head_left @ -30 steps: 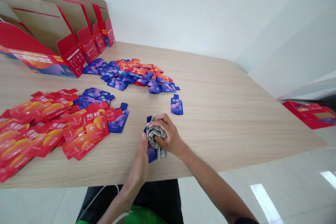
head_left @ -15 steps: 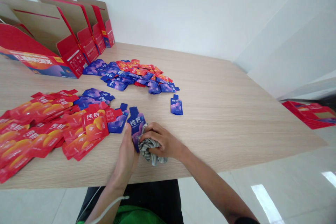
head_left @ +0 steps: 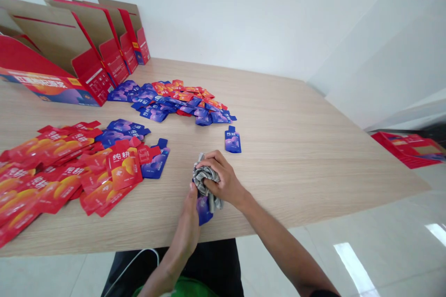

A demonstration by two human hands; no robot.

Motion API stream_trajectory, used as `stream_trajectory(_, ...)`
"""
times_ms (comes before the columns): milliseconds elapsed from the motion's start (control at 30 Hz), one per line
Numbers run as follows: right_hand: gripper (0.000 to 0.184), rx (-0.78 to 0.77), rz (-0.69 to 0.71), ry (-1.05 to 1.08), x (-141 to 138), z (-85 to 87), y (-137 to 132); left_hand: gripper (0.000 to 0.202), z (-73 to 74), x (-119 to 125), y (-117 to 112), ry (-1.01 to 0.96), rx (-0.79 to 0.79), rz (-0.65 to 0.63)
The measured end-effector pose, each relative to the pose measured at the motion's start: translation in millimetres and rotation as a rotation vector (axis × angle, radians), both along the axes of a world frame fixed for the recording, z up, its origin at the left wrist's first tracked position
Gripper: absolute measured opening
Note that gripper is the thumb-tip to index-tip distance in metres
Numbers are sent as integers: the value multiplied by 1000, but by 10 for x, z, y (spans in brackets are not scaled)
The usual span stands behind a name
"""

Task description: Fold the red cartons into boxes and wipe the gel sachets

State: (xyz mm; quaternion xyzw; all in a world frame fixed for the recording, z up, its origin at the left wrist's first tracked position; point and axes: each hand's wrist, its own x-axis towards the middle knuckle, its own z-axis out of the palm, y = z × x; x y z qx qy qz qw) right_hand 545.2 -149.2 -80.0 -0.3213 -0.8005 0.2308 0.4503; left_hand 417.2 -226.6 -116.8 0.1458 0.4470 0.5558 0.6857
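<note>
My left hand (head_left: 190, 206) pinches the near end of a blue pouch (head_left: 204, 208) that lies near the front edge of the wooden table (head_left: 296, 158). My right hand (head_left: 223, 178) is closed on a crumpled grey cloth (head_left: 206, 177) and presses it onto the upper part of that pouch, hiding most of it. One single blue pouch (head_left: 232, 140) lies a little beyond my right hand.
A heap of red pouches (head_left: 66, 171) with some blue ones covers the left of the table. A mixed blue and red pile (head_left: 177, 100) lies farther back. Open red cardboard boxes (head_left: 69, 51) stand at the far left. More red boxes (head_left: 407, 148) lie off to the right.
Half a second ago the blue pouch was raised with its printed face showing and the cloth at its lower part. Now the pouch is down and the cloth is over its upper part.
</note>
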Motion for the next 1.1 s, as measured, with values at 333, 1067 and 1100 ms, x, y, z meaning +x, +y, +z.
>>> stream_trajectory(333,32,11,285,-174,-17,-66,10,50,564,-275,421,-52,-112,175)
stream_trajectory(1067,32,-7,195,-139,26,3,39,57,305,-147,247,84,-104,96)
stream_trajectory(1100,32,5,250,-188,24,-10,45,57,321,-204,310,107,-75,122)
